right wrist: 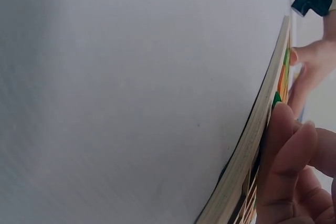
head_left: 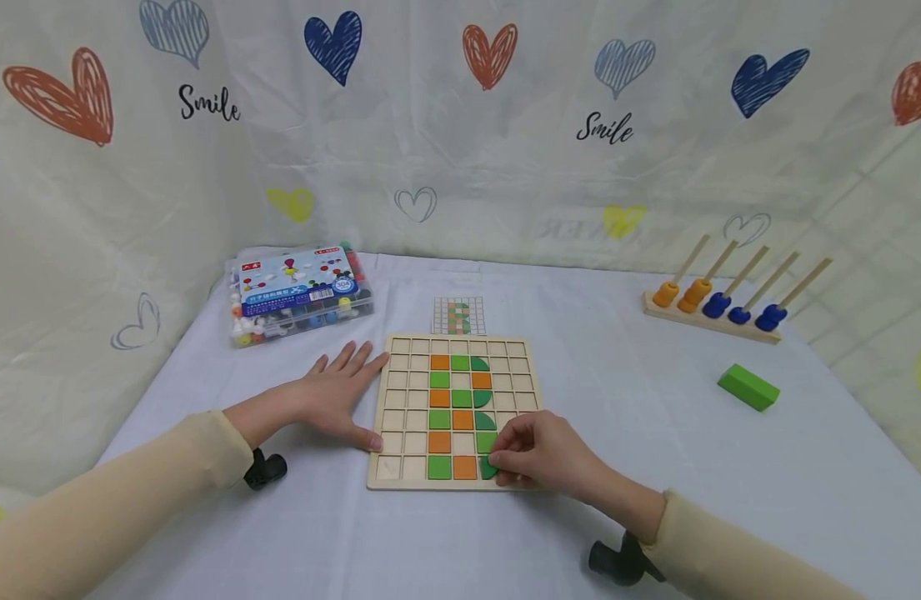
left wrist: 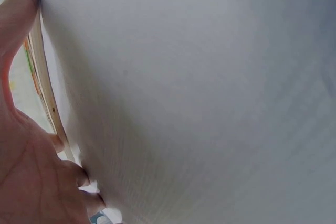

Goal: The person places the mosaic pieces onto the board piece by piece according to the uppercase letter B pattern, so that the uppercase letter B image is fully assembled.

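Observation:
A wooden grid board point(head_left: 400, 400) lies on the white cloth, holding orange, light green and dark green tiles. My left hand point(head_left: 332, 400) spreads its fingers along the board's left edge, thumb and fingertips touching it. At the bottom row, my right hand point(head_left: 543, 454) has thumb and curled fingers on a dark green rounded tile point(head_left: 488, 468) at a square. In the right wrist view, fingertips point(right wrist: 283, 114) meet that green tile point(right wrist: 277, 98); part of it is hidden. The left wrist view shows the thumb point(left wrist: 21, 3) against the board's edge point(left wrist: 47, 87).
A small printed pattern card point(head_left: 458, 317) lies just behind the board. A clear box of coloured parts point(head_left: 302, 292) sits at the back left. On the right are a wooden peg stand with beads point(head_left: 711, 317) and a green block point(head_left: 748, 387).

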{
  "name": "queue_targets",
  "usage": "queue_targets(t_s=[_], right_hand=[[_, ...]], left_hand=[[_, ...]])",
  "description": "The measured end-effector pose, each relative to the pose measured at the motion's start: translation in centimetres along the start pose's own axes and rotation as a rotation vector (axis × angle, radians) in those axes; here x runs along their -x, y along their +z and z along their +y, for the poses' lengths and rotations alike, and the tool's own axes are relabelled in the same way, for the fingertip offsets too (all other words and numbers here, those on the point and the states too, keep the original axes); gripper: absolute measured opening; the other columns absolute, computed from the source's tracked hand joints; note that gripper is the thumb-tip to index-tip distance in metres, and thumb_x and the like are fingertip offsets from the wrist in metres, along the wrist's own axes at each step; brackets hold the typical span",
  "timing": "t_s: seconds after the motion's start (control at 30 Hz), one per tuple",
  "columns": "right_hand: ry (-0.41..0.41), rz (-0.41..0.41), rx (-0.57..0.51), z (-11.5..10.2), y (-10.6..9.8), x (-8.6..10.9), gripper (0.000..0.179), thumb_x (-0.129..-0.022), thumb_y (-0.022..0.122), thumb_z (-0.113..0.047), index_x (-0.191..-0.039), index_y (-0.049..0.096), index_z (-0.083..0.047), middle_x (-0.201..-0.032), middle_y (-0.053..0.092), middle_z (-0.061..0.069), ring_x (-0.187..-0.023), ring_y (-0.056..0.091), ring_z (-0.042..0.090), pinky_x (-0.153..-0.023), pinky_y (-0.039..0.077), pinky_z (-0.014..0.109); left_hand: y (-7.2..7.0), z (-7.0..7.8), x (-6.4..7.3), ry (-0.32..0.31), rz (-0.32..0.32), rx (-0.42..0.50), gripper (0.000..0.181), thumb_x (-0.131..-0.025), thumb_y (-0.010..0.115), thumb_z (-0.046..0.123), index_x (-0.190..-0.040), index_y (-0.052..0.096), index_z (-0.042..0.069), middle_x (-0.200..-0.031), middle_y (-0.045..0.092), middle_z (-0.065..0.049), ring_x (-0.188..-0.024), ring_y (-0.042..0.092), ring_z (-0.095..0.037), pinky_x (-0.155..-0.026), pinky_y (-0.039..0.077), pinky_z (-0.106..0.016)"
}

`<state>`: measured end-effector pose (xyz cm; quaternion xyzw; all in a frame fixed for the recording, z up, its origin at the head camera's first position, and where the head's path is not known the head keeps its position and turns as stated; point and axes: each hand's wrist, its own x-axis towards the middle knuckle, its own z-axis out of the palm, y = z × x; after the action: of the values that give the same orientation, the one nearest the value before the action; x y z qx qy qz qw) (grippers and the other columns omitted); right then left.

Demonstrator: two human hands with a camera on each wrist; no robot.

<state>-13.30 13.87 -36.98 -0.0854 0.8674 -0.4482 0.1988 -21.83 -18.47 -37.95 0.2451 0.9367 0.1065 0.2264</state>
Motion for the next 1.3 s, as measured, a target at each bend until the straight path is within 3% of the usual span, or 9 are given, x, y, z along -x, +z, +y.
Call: queue_targets(t_s=[0.6,0.87,1.3], right_hand=[[-0.063,0.068,0.242,-0.4,0.7,0.0,0.008,-0.087,0.08,-0.008,-0.082,0.076,-0.011,-0.069,0.064,-0.005,-0.067,0.055,0.011,-0.057,0.046,0.019],[-0.101,0.044,0.286,-0.4,0.7,0.1,0.01,-0.081,0.084,-0.005,-0.084,0.076,-0.01,-0.072,0.063,-0.006,-0.068,0.055,0.011,-0.058,0.047,0.019],[-0.082,0.09,0.329,-0.5,1.1,0.0,0.019,-0.08,0.086,-0.007,-0.081,0.069,-0.013,-0.071,0.062,-0.006,-0.067,0.055,0.01,-0.058,0.047,0.02]], left_hand=[[0.0,0.0,0.1,-0.001,-0.001,0.005,0.131,-0.075,0.074,0.075,-0.166,0.006,0.011,-0.172,-0.005,-0.022,-0.158,-0.009,-0.047,-0.12,0.0,-0.075],[-0.1,0.1,0.1,0.005,0.0,0.004,0.13,-0.075,0.074,0.075,-0.166,0.006,0.01,-0.172,-0.004,-0.023,-0.157,-0.008,-0.048,-0.12,0.001,-0.075],[0.1,0.0,-0.1,0.0,0.002,-0.009,0.131,-0.074,0.073,0.076,-0.166,0.006,0.011,-0.172,-0.004,-0.022,-0.158,-0.008,-0.048,-0.119,0.001,-0.076]])
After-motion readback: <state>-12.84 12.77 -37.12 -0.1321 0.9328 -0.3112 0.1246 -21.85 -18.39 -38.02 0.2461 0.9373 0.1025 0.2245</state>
